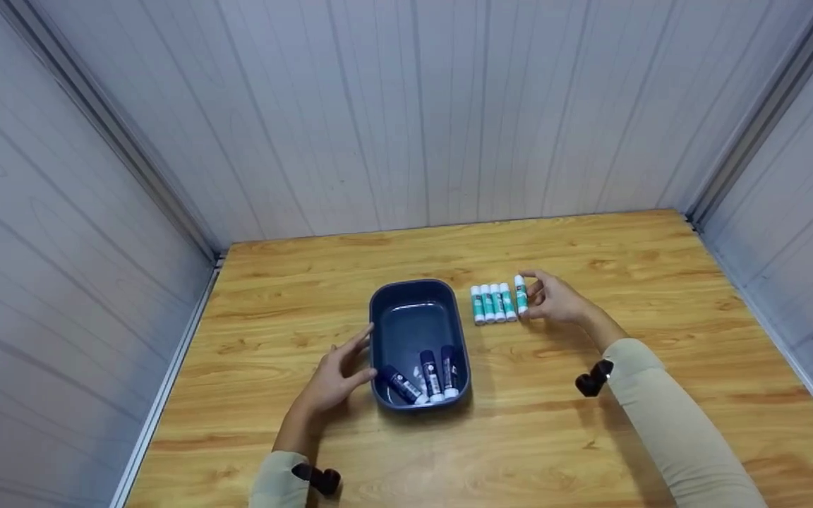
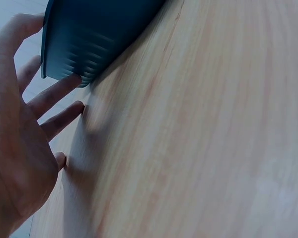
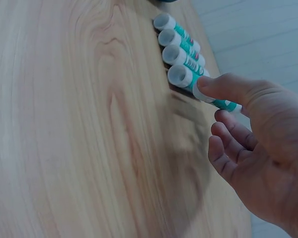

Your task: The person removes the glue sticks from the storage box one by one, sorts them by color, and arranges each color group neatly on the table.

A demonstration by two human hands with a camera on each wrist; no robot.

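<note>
Beside the row (image 1: 493,303), right hand (image 1: 555,299) on glue stick (image 1: 521,294)

labels: green glue sticks (image 1: 497,303) | dark sticks (image 1: 430,377) | print too small to read

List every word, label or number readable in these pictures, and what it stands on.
No text can be read.
The green-and-white glue sticks on the wooden table carry printed labels, too blurred.
The dark blue sticks in the dark blue plastic tray carry white marks, too small.
</note>
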